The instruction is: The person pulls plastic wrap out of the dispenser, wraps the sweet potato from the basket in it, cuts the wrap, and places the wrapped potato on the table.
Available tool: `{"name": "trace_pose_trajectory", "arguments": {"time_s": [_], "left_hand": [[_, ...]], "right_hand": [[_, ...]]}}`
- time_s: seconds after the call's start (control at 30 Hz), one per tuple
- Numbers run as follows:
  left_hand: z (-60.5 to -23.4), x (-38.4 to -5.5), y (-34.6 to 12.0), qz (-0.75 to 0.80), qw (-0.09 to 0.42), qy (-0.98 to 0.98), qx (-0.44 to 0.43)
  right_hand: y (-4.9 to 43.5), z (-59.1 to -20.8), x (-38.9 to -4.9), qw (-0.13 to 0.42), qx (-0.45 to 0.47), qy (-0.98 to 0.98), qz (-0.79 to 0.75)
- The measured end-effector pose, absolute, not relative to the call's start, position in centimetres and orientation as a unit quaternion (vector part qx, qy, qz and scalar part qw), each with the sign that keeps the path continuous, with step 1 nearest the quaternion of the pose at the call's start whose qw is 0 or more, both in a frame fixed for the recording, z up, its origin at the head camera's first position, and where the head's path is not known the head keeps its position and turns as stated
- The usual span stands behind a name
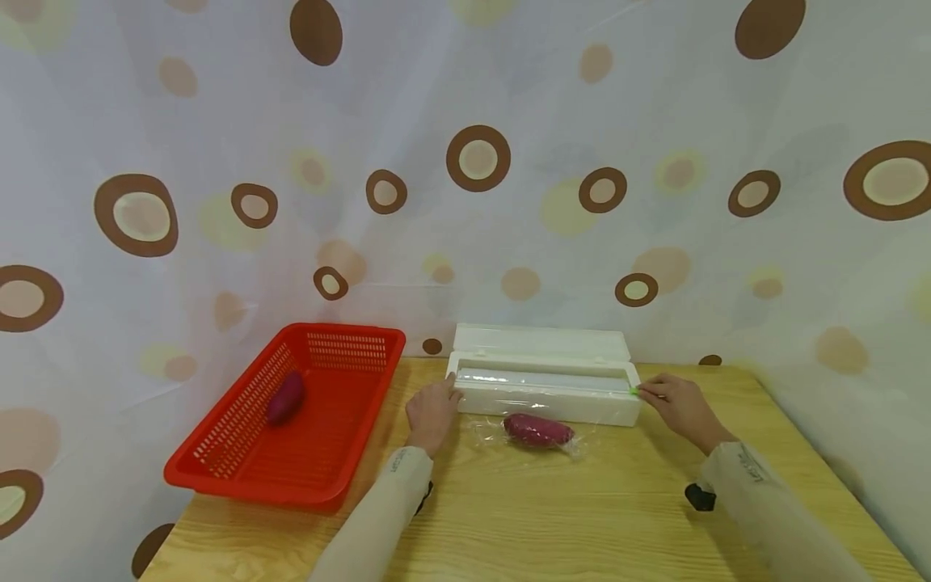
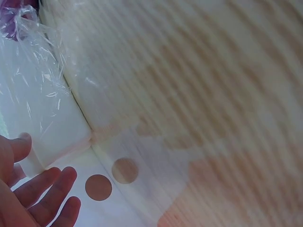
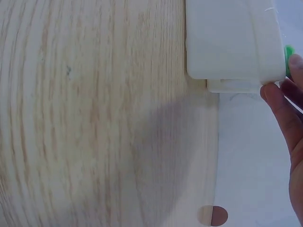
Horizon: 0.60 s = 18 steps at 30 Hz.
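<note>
Slipping and snagging look like the main risks.
Outward of your left fingers, the red basket (image 1: pixel 330 428) cradles one purple vegetable (image 1: pixel 286 398); a swinging left forearm could knock it. The white box (image 1: pixel 604 411) spans the gap between your fingers: your left hand (image 1: pixel 431 411) holds its left end by thumb and fingers, so a weak hold there could let a sideways pull skew it. Nearer you, between both sets of fingers, the wrapped vegetable (image 1: pixel 537 431) could roll if the box jerks. Clear film (image 2: pixel 40 80) beside your left thumb may cling and crease. Your right hand (image 1: pixel 680 406) pinches the green tab (image 3: pixel 288 56); tilting it could snag the film.
</note>
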<state>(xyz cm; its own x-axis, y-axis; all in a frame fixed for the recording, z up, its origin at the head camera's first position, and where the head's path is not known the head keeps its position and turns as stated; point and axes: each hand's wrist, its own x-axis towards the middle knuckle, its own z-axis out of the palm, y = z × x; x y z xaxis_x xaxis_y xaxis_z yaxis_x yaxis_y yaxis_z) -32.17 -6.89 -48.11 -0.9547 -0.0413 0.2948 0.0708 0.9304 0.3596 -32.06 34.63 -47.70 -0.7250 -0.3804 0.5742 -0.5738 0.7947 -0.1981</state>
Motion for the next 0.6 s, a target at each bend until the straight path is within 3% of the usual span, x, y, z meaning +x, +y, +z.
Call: {"name": "trace_pose_trajectory", "arguments": {"time_s": [0.37, 0.6], "left_hand": [[-47.87, -31.97, -6.70, -0.183, 0.152, -0.971, -0.014], [-47.63, -32.06, -6.79, -0.179, 0.138, -0.974, -0.011]], "right_hand": [[34.98, -47.91, -31.68, 0.259, 0.253, -0.905, 0.221], [34.73, -48.00, -31.60, 0.215, 0.214, -0.920, 0.247]]}}
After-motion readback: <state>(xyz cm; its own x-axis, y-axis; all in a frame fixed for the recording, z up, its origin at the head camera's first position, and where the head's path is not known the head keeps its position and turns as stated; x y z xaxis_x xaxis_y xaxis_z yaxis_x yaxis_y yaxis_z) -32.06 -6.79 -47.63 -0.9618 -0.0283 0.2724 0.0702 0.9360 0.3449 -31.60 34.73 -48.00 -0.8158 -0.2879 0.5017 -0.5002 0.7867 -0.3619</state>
